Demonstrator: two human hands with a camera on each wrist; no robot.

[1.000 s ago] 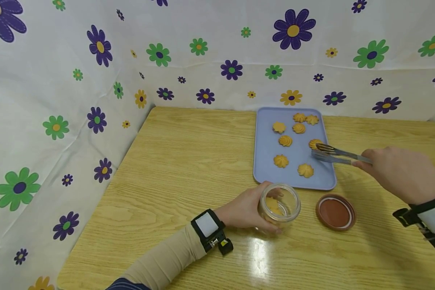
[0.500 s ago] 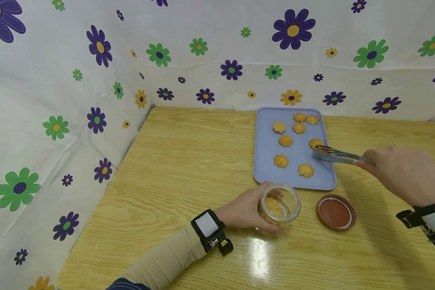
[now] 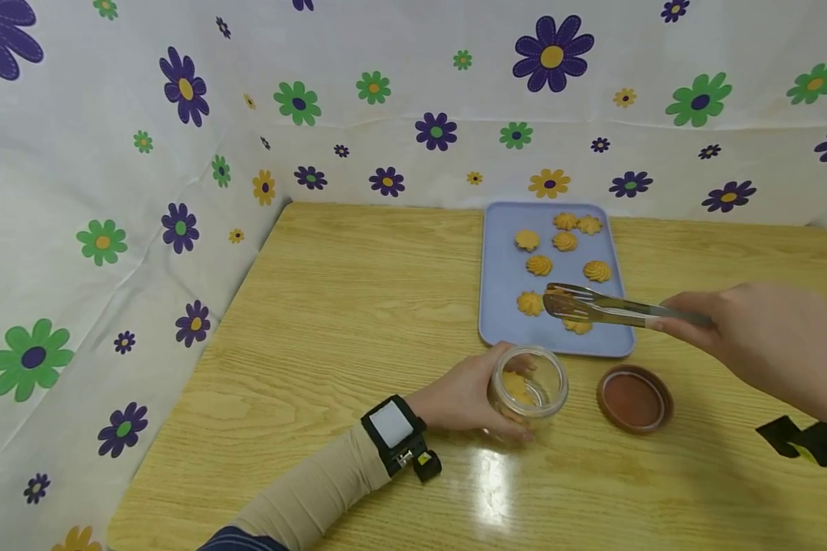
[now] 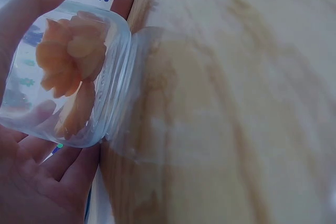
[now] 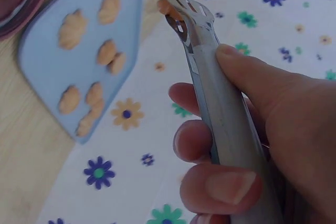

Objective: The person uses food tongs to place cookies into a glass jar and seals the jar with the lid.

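Note:
My left hand [image 3: 465, 394] holds a clear glass jar [image 3: 529, 383] round its side on the table. Several piped cookies [image 4: 73, 56] show through the glass in the left wrist view. My right hand [image 3: 751, 329] grips metal tongs [image 3: 620, 310], fingers wrapped along the handles. A browned cookie [image 5: 169, 9] sits between the tongs' slotted tips, mostly covered by them. In the head view those tips hang over the front part of a blue tray [image 3: 496, 325]. More swirled cookies [image 3: 597, 271] lie spread on that tray, one partly hidden under the tongs.
A reddish-brown round lid [image 3: 635, 399] lies inside-up on the table [image 3: 358, 291], right of the jar and in front of the tray. Behind and to the left hangs a white flowered cloth [image 3: 379, 53].
The tongs have closed at the tray's right side and moved left, with a cookie between their tips. My left hand and the jar have stayed put; the head view has shifted slightly.

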